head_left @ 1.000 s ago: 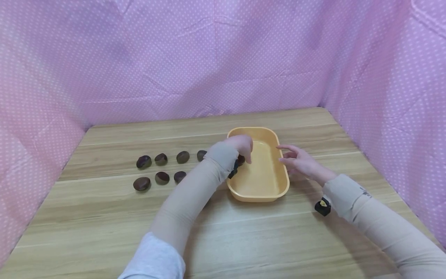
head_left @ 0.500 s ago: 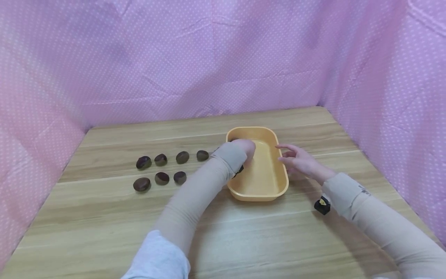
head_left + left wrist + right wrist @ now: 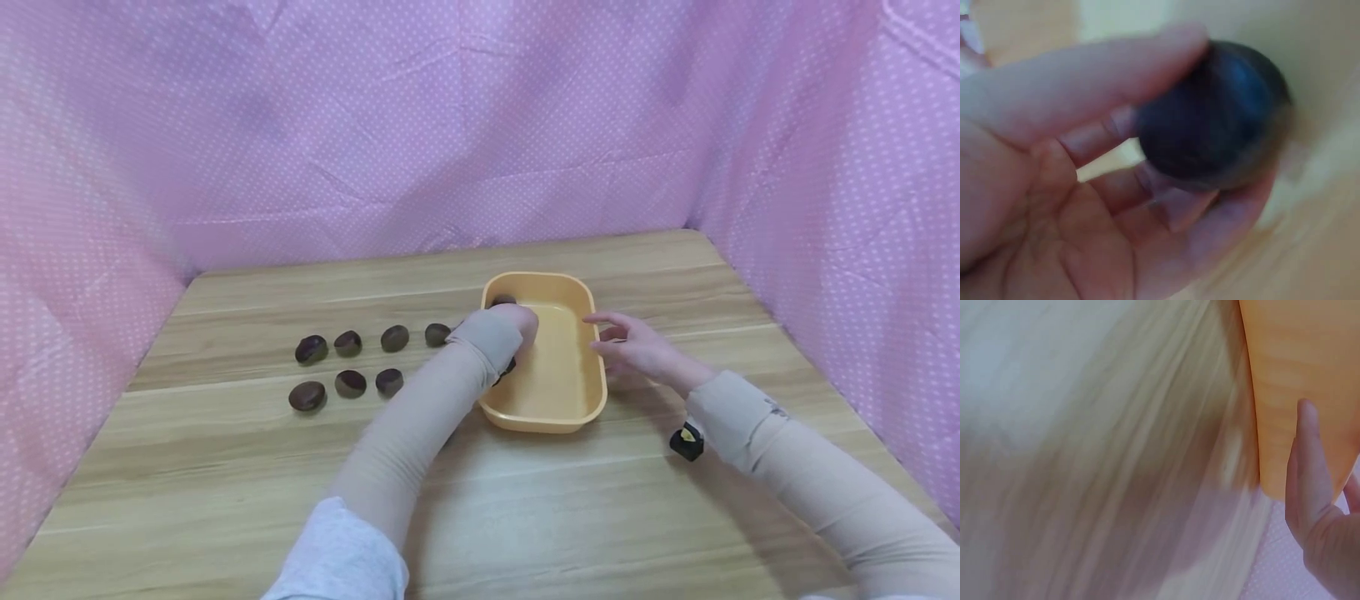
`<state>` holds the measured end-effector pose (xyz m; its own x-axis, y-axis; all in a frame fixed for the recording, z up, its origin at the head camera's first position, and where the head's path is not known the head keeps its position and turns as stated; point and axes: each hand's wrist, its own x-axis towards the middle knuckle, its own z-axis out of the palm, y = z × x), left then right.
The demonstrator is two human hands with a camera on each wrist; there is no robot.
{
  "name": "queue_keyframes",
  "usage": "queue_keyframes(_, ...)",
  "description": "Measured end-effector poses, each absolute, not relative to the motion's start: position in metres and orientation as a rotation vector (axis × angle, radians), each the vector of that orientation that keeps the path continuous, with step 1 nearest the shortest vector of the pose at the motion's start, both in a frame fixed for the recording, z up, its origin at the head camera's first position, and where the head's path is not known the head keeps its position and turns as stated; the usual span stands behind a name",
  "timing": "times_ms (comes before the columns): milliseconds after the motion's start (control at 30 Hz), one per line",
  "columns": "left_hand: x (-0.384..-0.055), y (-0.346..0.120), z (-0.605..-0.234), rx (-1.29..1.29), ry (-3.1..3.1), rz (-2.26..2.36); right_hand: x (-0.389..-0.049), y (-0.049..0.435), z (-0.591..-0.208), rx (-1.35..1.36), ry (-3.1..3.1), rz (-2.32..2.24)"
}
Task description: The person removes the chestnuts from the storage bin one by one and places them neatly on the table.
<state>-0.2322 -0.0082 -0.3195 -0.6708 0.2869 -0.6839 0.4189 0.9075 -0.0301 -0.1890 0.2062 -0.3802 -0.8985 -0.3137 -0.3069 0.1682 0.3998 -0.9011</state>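
My left hand (image 3: 519, 323) reaches over the left rim of a yellow-orange plastic tub (image 3: 558, 383), with its fingers hidden in the head view. In the left wrist view it pinches a dark brown chestnut (image 3: 1210, 119) between thumb and fingers, slightly blurred. Another chestnut (image 3: 503, 300) shows in the tub's far left corner. My right hand (image 3: 637, 343) is at the tub's right side, its fingers spread along the rim and outer wall. From the right wrist, straight fingers (image 3: 1311, 462) lie against that wall.
Left of the tub, several chestnuts (image 3: 350, 383) lie in two rows on the wooden table (image 3: 225, 500). My left forearm may cover more of the near row. A pink dotted cloth (image 3: 375, 125) hangs behind the table and at both sides.
My left hand has gone lower into the tub, and the chestnut in the far corner has come into sight. The tub has shifted slightly left, and my right hand with it.
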Motion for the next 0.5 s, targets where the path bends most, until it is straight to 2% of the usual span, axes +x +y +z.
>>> queue_keyframes(100, -0.235, -0.009, -0.325, 0.377, 2.35, -0.018, -0.188, 0.203, -0.379, -0.136, 2.235, -1.505)
queue_keyframes(200, -0.239, -0.007, -0.328, 0.379, 2.345, 0.085, -0.188, 0.202, -0.379, -0.145, 2.239, -1.513)
queue_keyframes(433, -0.244, 0.0, -0.333, 0.747, 2.335, -0.054, -0.188, 0.204, -0.379, -0.151, 2.236, -1.517)
queue_keyframes(500, -0.244, 0.001, -0.332, 0.754, 2.337, 0.024, -0.188, 0.205, -0.379, -0.147, 2.236, -1.512)
